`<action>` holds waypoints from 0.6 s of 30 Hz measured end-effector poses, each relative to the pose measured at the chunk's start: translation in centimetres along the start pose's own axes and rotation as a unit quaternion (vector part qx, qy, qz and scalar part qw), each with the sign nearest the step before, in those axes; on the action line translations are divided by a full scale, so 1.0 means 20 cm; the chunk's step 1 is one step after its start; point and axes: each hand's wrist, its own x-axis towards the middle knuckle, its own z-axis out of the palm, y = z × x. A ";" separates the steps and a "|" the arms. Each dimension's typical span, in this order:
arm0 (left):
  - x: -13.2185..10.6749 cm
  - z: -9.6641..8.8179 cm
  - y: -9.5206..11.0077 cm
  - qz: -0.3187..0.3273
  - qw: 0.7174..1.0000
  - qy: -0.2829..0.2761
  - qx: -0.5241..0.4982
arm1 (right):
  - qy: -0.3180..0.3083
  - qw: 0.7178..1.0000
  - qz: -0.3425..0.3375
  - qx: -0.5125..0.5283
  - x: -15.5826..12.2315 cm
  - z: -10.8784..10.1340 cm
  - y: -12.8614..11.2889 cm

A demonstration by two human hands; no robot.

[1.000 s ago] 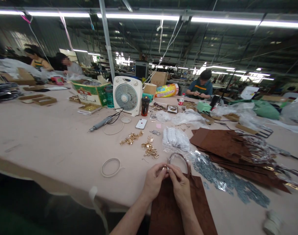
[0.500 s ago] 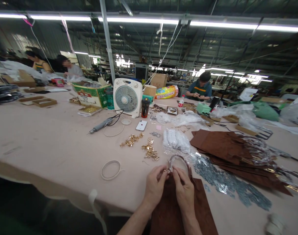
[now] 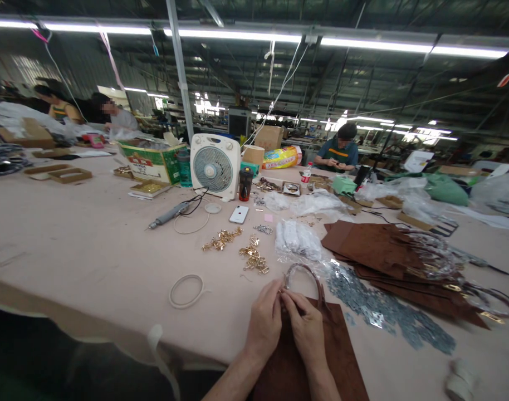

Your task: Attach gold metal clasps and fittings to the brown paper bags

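Fingers (image 3: 275, 301) of the left hand (image 3: 265, 323) and right hand (image 3: 308, 328) meet, pinching one end of the brown handle (image 3: 320, 291); I can't tell if a small part hides between them. Just below the fingers lies the flat brown piece (image 3: 342, 348), partly hidden by the right hand. Right of them, grey metal bits (image 3: 388, 312) cover some bench (image 3: 112, 245). Past them sit gold clips (image 3: 254, 259). If the pinch goes loose, the bent handle might spring away. One bump from the right hand could scatter the grey metal bits.
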 end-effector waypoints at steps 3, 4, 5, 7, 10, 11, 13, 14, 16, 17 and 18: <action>-0.01 0.00 0.00 0.021 0.999 -0.030 -0.004 | 0.008 1.000 0.015 -0.013 0.00 -0.01 0.00; -0.01 0.00 0.01 0.026 0.999 -0.039 -0.009 | 0.008 1.000 0.022 -0.011 0.00 -0.02 0.01; -0.02 -0.01 0.02 0.028 0.998 -0.048 -0.016 | 0.007 1.000 0.029 -0.005 0.00 -0.02 0.01; -0.02 -0.01 0.04 0.021 0.997 -0.068 -0.040 | 0.004 0.999 0.045 0.026 0.01 -0.04 0.02; -0.02 -0.02 0.08 -0.018 0.990 -0.091 -0.103 | -0.017 0.990 0.077 0.119 0.02 -0.06 0.01; -0.02 -0.03 0.09 -0.036 0.987 -0.094 -0.125 | -0.035 0.981 0.096 0.162 0.02 -0.06 0.01; -0.01 -0.03 0.10 -0.069 0.982 -0.093 -0.152 | -0.072 0.955 0.143 0.250 0.02 -0.06 0.00; -0.01 -0.04 0.10 -0.080 0.980 -0.091 -0.155 | -0.086 0.940 0.165 0.286 0.02 -0.06 -0.01; 0.00 -0.04 0.10 -0.088 0.980 -0.095 -0.153 | -0.094 0.922 0.195 0.322 0.01 -0.05 -0.02; 0.00 -0.05 0.09 -0.087 0.979 -0.101 -0.156 | -0.081 0.927 0.185 0.317 0.01 -0.05 -0.03; 0.01 -0.05 0.09 -0.084 0.977 -0.109 -0.161 | -0.067 0.935 0.169 0.306 0.01 -0.05 -0.03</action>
